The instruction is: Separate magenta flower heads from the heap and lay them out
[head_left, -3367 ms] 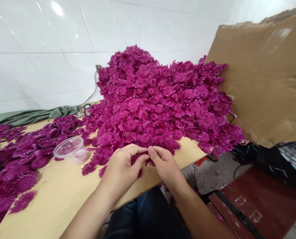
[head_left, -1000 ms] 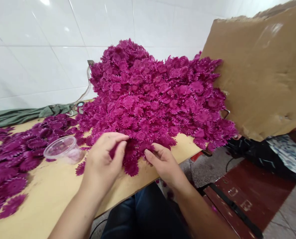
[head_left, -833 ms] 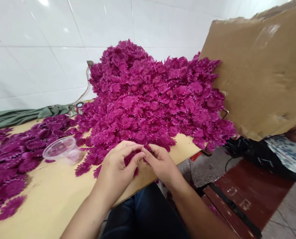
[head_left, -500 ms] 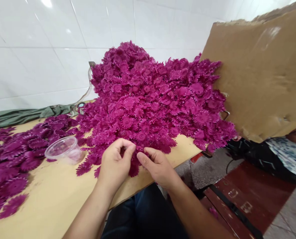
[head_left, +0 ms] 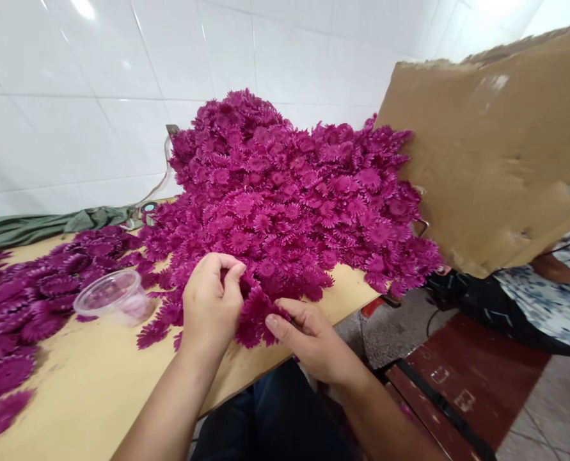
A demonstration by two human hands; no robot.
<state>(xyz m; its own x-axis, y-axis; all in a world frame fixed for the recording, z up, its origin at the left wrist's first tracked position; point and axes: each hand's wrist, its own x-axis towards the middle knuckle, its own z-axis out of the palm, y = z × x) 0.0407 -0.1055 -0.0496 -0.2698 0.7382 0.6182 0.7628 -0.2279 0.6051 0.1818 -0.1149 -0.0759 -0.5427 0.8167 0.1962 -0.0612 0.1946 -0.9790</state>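
A big heap of magenta fabric flower heads (head_left: 289,192) fills the middle of the pale wooden table (head_left: 97,390). At its near edge my right hand (head_left: 308,339) grips a stack of flower heads (head_left: 258,314), thumb on top. My left hand (head_left: 210,304) is just left of that stack, fingers pinched together on a petal piece at the heap's edge. A clear plastic cup (head_left: 114,298) lies on its side to the left of my left hand.
Darker purple petal layers (head_left: 30,301) spread over the table's left side. A green cloth (head_left: 49,224) lies along the white tiled wall. A large cardboard sheet (head_left: 496,147) stands at the right, with another person's patterned sleeve (head_left: 548,301) below it. A red-brown bench (head_left: 457,390) is lower right.
My hands met at the heap's edge, then drew slightly apart. The right hand now holds its flower stack lower and nearer me, and the left hand pinches at the heap.
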